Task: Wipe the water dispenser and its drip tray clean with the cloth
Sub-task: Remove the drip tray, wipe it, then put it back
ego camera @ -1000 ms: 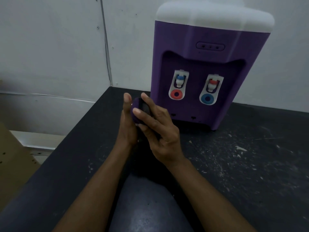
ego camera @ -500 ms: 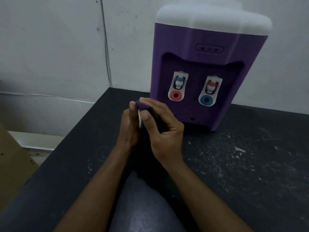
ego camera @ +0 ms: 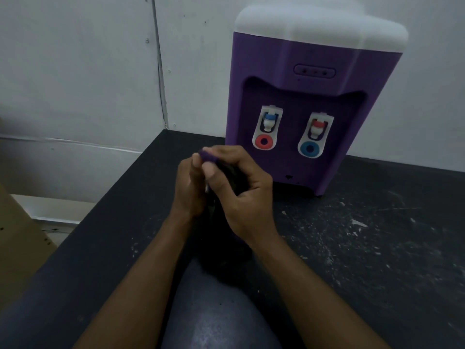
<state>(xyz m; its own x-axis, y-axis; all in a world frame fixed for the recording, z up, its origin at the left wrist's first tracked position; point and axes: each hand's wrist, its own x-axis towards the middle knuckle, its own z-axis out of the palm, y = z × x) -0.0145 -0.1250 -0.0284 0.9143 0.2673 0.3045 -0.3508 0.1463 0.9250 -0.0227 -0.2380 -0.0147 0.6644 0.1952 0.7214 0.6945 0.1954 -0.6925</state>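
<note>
The purple water dispenser (ego camera: 302, 71) with a white top stands at the back of the black table (ego camera: 377, 248), against the wall. Its two white taps face me. In front of it I hold the small purple drip tray (ego camera: 208, 156) upright between both hands, and only its top edge shows. My left hand (ego camera: 187, 190) grips the tray from the left side. My right hand (ego camera: 242, 195) curls over the tray from the right with the dark cloth (ego camera: 232, 176) bunched under its fingers. The rest of the cloth hangs down below my hands.
White scratches and flecks mark the table top (ego camera: 352, 222) to the right of my hands. A brown cardboard box (ego camera: 20, 238) stands beyond the table's left edge. My knee in dark trousers (ego camera: 214, 311) is at the bottom of the view.
My right hand's fingers went from stretched across the tray to curled over it with the cloth. The tray turned, so less of it shows. Both hands stayed in front of the dispenser.
</note>
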